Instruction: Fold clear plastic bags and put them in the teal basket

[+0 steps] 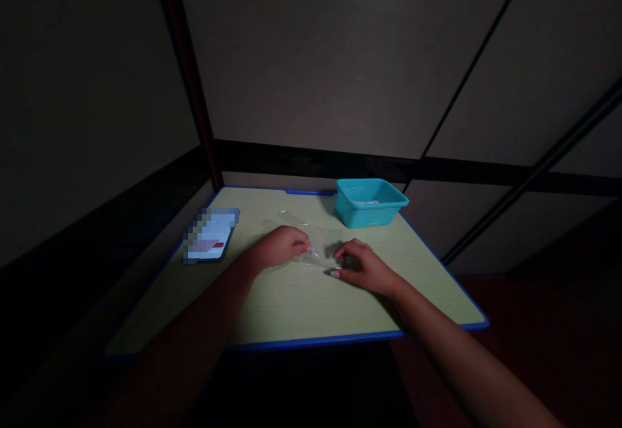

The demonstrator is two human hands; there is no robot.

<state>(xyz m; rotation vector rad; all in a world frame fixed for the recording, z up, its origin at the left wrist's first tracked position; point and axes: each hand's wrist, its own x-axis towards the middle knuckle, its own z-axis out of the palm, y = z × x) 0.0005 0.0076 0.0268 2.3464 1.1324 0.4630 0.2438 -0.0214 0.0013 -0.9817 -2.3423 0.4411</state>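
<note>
A clear plastic bag (318, 237) lies on the pale table in front of me, see-through and hard to outline. My left hand (282, 247) pinches it near its middle, thumb and fingers pressed together. At the bag's right end rests my right hand (362, 266), its thumb and fingers apart and curved, the fingertips close to the film. Part of the bag stretches out behind and to the left of my left hand, which covers some of it.
A turquoise plastic basket (372, 215) stands at the table's back right, with something pale inside. On the left lies a phone (211, 237) with a lit screen, partly blurred out. The table (291, 311) has a blue edge and stands by walls at the back and left.
</note>
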